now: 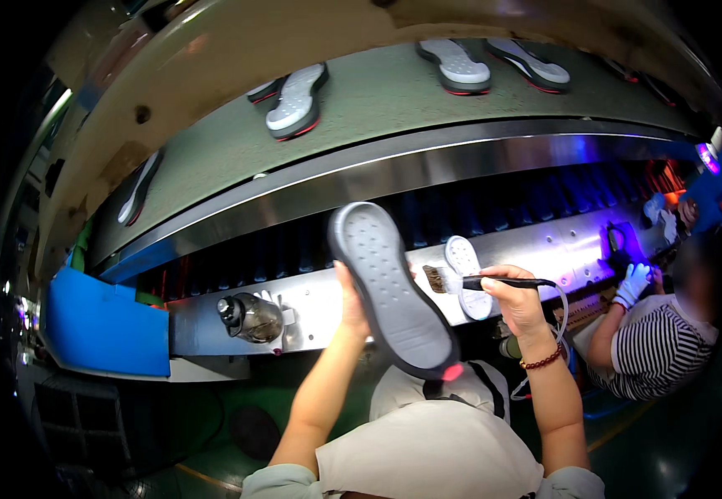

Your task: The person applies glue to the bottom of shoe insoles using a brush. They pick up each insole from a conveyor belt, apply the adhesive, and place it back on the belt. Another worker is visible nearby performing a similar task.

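Left hand (353, 303) here, curled around the grey sole (396, 287) at its nine o'clock edge, the sole's pink tip aimed at five o'clock! Just beside it at three, the brush (451, 281), bristles toward nine; a pale sole (462, 256) lies on the desk (544, 249) at two o'clock; and the right hand (517, 301), closed round the brush's black handle!

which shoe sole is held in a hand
The grey sole with the pink tip, gripped by the left hand; the white sole lies on the metal ledge, and the other soles lie on the green surface.
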{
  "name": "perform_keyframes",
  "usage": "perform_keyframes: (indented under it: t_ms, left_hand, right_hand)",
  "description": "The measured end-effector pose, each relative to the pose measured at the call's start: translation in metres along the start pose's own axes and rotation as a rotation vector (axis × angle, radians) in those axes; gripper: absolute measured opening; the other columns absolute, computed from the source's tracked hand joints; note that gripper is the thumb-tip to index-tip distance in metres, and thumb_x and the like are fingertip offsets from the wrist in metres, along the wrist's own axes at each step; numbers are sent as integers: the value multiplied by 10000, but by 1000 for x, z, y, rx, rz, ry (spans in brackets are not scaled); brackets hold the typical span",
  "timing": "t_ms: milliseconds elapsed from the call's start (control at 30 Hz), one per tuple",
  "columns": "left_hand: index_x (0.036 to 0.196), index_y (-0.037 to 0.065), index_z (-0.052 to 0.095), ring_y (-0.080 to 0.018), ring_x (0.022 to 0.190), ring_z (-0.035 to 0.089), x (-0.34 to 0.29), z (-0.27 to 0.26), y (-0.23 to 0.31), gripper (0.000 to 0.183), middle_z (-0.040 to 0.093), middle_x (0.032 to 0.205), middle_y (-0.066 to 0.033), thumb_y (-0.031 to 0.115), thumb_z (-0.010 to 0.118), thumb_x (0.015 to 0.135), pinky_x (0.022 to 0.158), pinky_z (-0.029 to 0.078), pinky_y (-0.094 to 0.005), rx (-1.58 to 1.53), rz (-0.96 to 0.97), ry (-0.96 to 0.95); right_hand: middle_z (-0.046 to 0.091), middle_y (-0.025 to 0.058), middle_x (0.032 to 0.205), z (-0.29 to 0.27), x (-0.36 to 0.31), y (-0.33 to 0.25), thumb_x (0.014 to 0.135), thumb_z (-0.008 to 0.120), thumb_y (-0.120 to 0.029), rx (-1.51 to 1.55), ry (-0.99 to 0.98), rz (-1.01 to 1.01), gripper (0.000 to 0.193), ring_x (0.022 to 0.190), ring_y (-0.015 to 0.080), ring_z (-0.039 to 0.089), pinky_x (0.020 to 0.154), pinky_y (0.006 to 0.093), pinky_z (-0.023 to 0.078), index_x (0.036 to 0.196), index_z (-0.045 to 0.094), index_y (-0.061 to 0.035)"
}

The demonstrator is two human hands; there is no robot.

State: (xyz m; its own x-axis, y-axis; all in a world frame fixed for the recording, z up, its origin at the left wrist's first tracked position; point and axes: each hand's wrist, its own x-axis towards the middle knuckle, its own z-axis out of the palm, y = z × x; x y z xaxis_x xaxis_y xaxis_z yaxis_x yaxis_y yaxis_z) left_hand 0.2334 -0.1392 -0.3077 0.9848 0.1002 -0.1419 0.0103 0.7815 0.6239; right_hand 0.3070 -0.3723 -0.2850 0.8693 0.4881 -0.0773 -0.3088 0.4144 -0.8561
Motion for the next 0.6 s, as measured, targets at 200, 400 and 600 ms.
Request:
perform_keyframes:
  t_ms: [200,400,600]
  left_hand:
    - [1265,32,364,-270,1007,532,-7,33,-32,965,516,1133,-167,797,174,709,871,433,-376,-182,-126,-110]
    - [1238,34,393,-241,1024,529,-5,33,-42,896,516,1144,-143,750,153,757,880,434,-359,-118,-145,15]
    - [1273,80,369,-227,1044,505,6,10,-15,835,495,1182,-91,728,187,778,905,413,-371,-109,16,103]
  right_hand:
    - [641,96,796,42,42,-14,736,628,34,-187,-120,-34,118,696,118,605,655,225,495,854,631,47]
    - [635,84,714,64,42,-20,667,681,-84,-728,-181,-310,172,647,115,603,594,236,479,813,651,1]
    - [631,65,729,57,-25,5,617,661,-79,-1075,-417,-624,130,715,214,603,668,305,436,744,643,-62]
